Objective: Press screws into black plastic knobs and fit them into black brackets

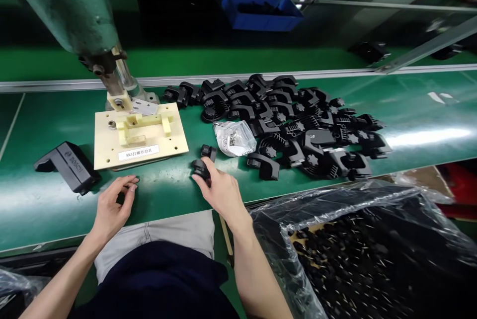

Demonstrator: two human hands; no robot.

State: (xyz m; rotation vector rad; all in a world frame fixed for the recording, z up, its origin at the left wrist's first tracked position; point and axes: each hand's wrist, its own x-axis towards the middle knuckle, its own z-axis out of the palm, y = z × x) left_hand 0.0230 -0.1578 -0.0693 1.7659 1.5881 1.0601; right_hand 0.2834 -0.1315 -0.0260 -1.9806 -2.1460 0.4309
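My right hand (219,187) grips a small black part (202,167) between thumb and fingers, just above the front of the green bench. My left hand (116,202) is at the bench's front edge, thumb and index finger curved towards each other; whether anything small sits between the fingertips cannot be made out. Beyond it stands a cream fixture plate (175,135) with raised yellowish blocks and a printed label. To the left lies a black BOSCH housing (72,167). A clear plastic bag (234,139) rests right of the fixture, beside a pile of black parts (283,105).
A green press column (74,6) rises over the fixture at the left. Behind the bench sits a blue bin (261,18) with dark contents. At the lower right, a plastic-lined box (272,219) holds many small black pieces. A metal rail (208,76) runs along the back.
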